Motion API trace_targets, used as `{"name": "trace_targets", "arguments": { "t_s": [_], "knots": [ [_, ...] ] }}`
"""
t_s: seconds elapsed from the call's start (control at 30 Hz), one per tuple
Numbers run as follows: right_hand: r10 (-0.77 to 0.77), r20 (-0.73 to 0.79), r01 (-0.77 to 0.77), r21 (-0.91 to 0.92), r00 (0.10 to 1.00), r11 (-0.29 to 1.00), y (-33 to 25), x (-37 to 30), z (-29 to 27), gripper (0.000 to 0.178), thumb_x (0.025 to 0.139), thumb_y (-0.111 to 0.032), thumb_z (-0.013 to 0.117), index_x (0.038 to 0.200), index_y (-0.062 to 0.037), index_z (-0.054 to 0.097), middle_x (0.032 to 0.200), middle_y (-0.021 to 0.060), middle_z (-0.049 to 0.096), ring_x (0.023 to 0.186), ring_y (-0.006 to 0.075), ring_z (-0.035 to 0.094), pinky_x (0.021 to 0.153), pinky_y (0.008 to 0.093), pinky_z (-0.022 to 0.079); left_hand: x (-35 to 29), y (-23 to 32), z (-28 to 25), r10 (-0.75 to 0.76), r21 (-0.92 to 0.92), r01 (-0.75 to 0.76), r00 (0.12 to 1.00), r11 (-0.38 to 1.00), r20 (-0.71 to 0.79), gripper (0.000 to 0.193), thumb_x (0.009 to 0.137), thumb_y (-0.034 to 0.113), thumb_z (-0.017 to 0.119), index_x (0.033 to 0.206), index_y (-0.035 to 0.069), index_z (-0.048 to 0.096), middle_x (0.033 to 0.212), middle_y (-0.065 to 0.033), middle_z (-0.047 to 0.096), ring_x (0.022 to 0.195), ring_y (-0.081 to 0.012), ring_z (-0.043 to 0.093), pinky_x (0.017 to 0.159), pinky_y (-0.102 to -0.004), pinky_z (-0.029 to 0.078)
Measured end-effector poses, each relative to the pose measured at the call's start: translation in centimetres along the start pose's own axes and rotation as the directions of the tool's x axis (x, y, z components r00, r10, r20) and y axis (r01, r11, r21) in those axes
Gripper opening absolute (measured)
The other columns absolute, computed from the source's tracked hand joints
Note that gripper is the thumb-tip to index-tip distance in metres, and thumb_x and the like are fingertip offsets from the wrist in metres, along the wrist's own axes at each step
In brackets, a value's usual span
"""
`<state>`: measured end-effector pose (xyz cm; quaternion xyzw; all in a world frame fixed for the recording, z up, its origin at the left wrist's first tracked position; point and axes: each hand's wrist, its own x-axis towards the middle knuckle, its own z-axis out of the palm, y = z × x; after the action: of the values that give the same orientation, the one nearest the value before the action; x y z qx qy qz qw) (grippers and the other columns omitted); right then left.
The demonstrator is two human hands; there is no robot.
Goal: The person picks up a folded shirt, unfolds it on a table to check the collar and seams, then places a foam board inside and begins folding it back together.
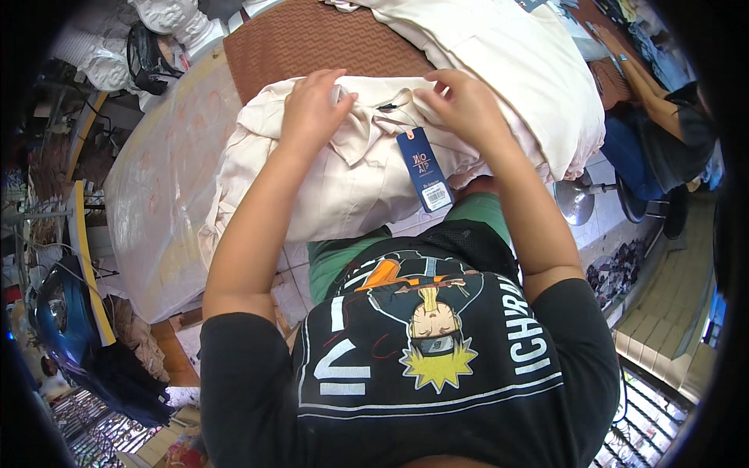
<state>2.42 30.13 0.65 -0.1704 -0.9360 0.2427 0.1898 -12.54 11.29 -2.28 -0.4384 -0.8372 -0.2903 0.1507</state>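
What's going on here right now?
A person is working at a cream garment with both bare hands, the left hand and the right hand on either side of its small dark label. How firm either grip is can't be told. A dark blue hang tag lies over the cloth. More cream fabric is heaped at the upper right.

Garment (328, 199) looked matt cloth, softly creased. Tag (422, 168) looked smooth card. Counter (320, 39) had dull, rough, ridged covering. Sheet (168, 187) was clear plastic, wrinkled, glossy. Base (574, 203) looked shiny metal. T-shirt (257, 382) was matt cloth.
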Motion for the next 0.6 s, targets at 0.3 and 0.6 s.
{"name": "trace_targets", "arguments": {
  "t_s": [0.3, 0.6],
  "knots": [
    [0.129, -0.081, -0.134, -0.065, 0.988, 0.989, -0.4, 1.1, -0.8, 0.022, 0.076, -0.02, 0.053, 0.09, -0.0087, 0.066, 0.089, 0.0192, 0.065, 0.085, 0.0359, 0.062, 0.077, 0.0432, 0.049, 3.5, -0.4, -4.8, -0.21, -0.242, 0.229, 0.972, 0.943, 0.101, 0.02, 0.081, 0.011, 0.06, 0.098, 0.01, 0.069, 0.095, -0.0076, 0.068, 0.084, -0.0161, 0.064, 0.077, -0.0283, 0.05],
    [0.143, -0.148, -0.144, 0.001, 0.979, 0.99, 0.6, 1.5, -1.1, 0.022, 0.077, -0.019, 0.062, 0.094, -0.0054, 0.066, 0.08, 0.0102, 0.068, 0.073, 0.0192, 0.064, 0.069, 0.031, 0.05, 3.6, -0.4, -5.5, -0.16, -0.283, 0.166, 0.986, 0.945, 0.045, 0.017, 0.083, 0.009, 0.061, 0.098, 0.008, 0.068, 0.091, -0.0036, 0.068, 0.079, -0.0097, 0.063, 0.073, -0.0237, 0.049]
  ]
}}
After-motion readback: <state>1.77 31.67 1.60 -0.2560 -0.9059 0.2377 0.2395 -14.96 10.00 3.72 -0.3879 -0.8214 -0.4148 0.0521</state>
